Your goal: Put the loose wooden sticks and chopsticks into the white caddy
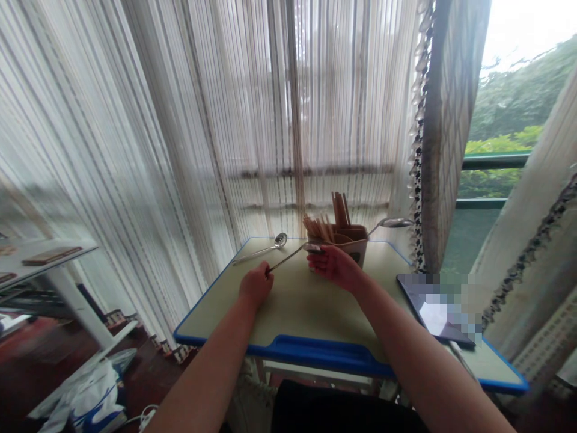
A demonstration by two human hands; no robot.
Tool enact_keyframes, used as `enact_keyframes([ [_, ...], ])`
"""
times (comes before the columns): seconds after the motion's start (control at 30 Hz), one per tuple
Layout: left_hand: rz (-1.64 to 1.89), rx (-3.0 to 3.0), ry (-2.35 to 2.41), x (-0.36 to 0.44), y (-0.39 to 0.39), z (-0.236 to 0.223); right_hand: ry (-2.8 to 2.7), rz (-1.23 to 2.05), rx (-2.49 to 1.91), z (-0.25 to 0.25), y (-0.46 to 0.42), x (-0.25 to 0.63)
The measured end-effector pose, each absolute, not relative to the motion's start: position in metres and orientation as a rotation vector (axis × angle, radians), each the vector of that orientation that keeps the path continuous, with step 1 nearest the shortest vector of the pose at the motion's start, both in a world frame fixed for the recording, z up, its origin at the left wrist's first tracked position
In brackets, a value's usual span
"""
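My left hand (256,285) is closed round the handle end of a long metal spoon (288,257), low over the table. The spoon slants up to the right, where my right hand (336,264) grips its head between thumb and fingers. Part of that head is hidden by the fingers. Just behind my right hand stands a brown utensil holder (358,245), with chopsticks (341,209) in it and a metal ladle (393,222) leaning out to the right. A slotted ladle (280,240) lies on the table at the back left, apart from both hands.
The pale table (306,319) has a blue rim and a blue front tray (322,350). A dark tablet (435,310) lies at its right side. Striped curtains (252,120) hang close behind. A white table (54,255) stands left, above plastic bags (97,391) on the floor.
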State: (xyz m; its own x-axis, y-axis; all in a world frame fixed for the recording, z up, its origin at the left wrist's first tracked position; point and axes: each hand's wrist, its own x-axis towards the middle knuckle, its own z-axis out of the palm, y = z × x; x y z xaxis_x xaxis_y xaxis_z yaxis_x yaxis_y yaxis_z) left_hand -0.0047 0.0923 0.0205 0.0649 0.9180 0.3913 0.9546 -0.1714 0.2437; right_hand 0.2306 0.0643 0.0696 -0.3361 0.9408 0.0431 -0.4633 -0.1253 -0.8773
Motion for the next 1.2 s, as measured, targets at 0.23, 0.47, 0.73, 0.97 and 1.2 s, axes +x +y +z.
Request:
enact_keyframes([
  [0.23,-0.559,-2.261,-2.077,-0.006,0.1,0.014,-0.96,1.331,-0.613,0.089,0.061,0.252],
  [0.47,-0.487,-2.334,-2.024,-0.001,0.098,0.015,-0.968,1.461,-0.63,0.091,0.059,0.246],
  [0.73,-0.426,-2.278,-2.01,0.01,0.095,0.02,-0.952,1.275,-0.645,0.091,0.058,0.248],
  [0.97,-0.424,-2.342,-1.967,0.008,0.1,0.019,-0.908,0.919,-0.589,0.127,0.009,0.296],
  [1.2,-0.401,-2.37,-1.978,0.008,0.1,0.019,-0.932,0.497,-0.682,0.177,-0.025,0.34],
])
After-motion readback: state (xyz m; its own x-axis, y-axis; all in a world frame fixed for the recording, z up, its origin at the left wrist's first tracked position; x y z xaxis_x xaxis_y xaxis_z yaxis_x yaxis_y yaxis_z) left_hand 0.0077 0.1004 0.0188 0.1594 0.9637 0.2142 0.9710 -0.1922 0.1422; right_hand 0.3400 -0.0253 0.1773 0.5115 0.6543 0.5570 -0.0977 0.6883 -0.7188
